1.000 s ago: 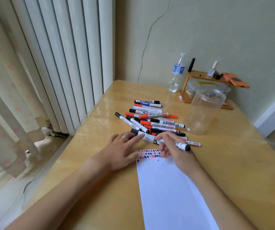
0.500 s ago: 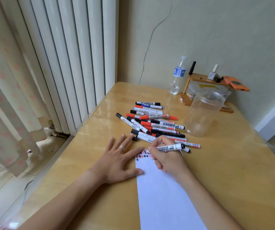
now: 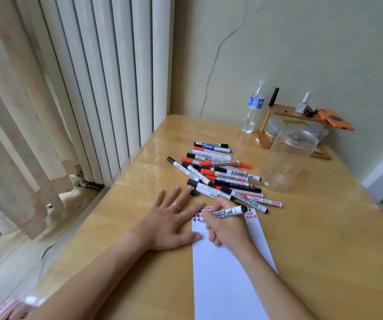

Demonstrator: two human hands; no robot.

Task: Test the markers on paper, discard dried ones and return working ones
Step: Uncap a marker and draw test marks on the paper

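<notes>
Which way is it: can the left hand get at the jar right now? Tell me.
Probably not easily. The left hand lies flat at the paper's edge, while the jar stands across the marker pile, and the right hand, which is writing, is in between.

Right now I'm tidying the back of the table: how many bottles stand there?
2: a plastic water bottle on the table by the wall, and a small glass bottle on the wooden shelf. Others may hide behind the clear jar.
</notes>
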